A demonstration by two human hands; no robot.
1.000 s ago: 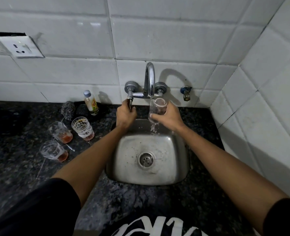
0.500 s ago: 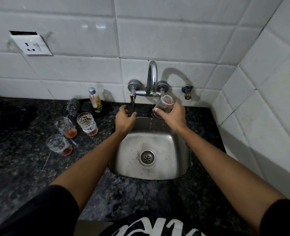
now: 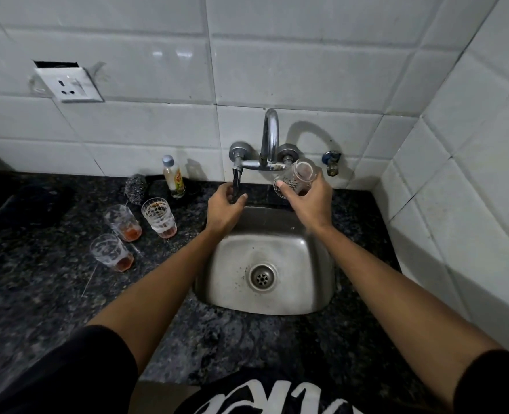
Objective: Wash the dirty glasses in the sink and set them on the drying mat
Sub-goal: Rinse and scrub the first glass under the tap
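Right hand: the right hand [image 3: 310, 201] grips a glass [image 3: 296, 179], tilted, above the sink [image 3: 316, 255].
Left hand: the left hand [image 3: 224, 207] curls round the tap lever [image 3: 235, 182].
Dirty glasses: three dirty glasses [image 3: 133, 231] on the bench [image 3: 38, 279], left of the left hand.

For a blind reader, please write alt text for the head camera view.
Over a steel sink, the right hand holds a tilted glass while the left hand grips the tap lever. Three dirty glasses stand on the dark counter to the left.
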